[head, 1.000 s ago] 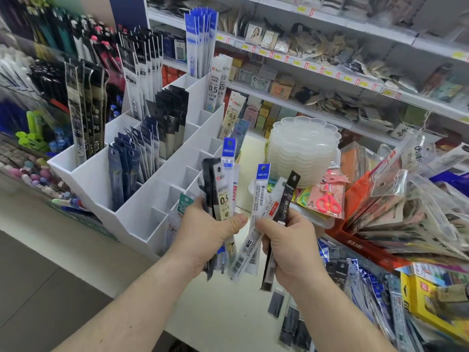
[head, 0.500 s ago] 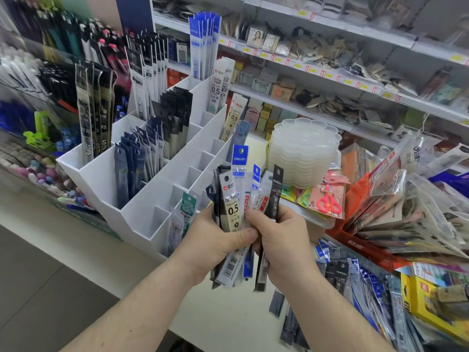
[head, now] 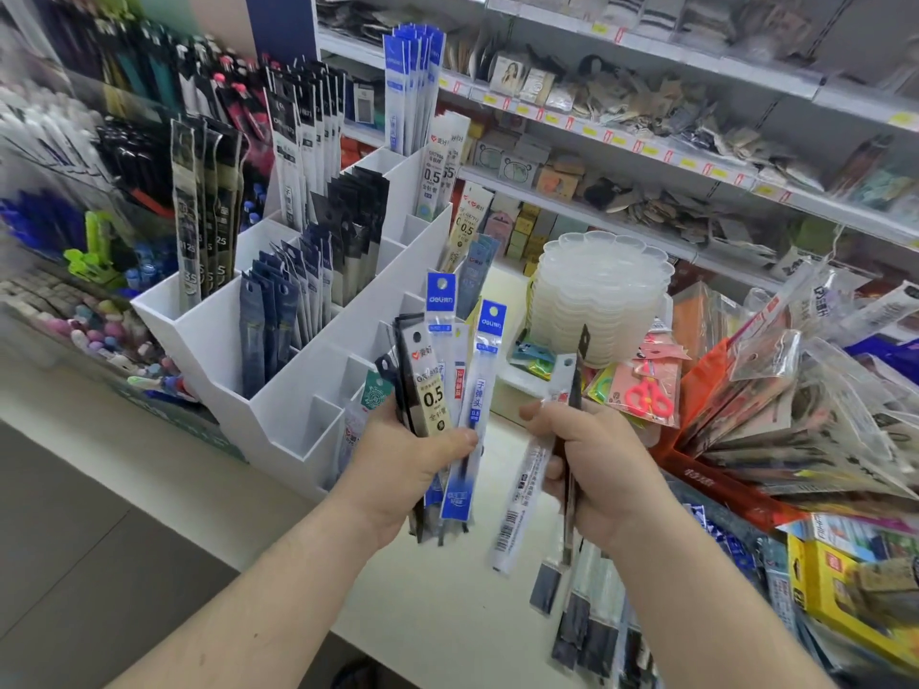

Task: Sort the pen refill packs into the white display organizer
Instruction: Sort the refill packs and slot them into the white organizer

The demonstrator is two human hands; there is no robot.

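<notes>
two hands hold pen refill packs in front of the white display organizer (head: 278, 415)

the left hand (head: 398, 469) grips a fanned bundle of refill packs (head: 450, 390), thumb pressed across their fronts; the lower ends are hidden behind the palm. the right hand (head: 601, 469) pinches a clear pack (head: 527, 484) and a thin black pack (head: 577, 385), whose print is too blurred to read. more packs stand in the organizer's rear compartments, and loose packs (head: 582, 619) lie on the counter (head: 437, 624), cut off by the right forearm.

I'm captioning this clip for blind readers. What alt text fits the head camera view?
Two hands sort pen refill packs at a shop counter: the left hand grips a fanned bundle of packs, the right hand holds two packs. Behind them stands a partly filled white display organizer, with stocked shelves beyond.
</notes>
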